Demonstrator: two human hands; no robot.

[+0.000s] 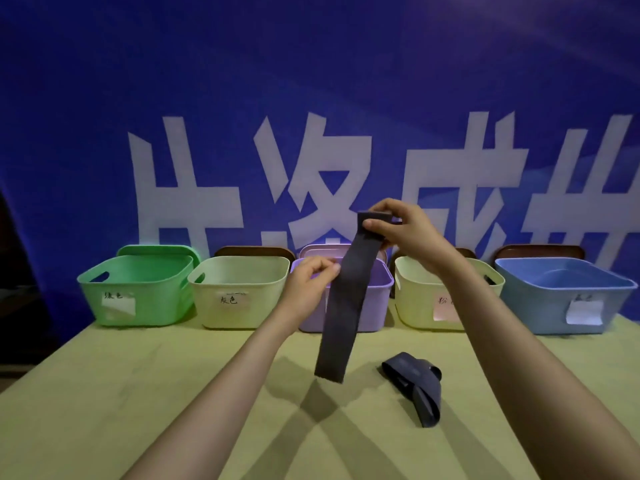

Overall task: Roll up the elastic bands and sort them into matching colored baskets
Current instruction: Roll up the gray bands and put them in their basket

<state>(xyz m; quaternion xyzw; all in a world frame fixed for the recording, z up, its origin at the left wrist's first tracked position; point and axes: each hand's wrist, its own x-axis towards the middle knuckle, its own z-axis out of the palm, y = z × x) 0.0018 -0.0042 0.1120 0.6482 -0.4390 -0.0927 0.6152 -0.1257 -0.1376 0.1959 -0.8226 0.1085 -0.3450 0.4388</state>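
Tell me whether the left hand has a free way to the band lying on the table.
Probably not yet: the left hand pinches the hanging band, which hangs between it and the loose band on the table.

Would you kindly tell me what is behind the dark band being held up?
The purple basket stands behind the dark band. The band covers part of its front and rim, so any label there cannot be seen.
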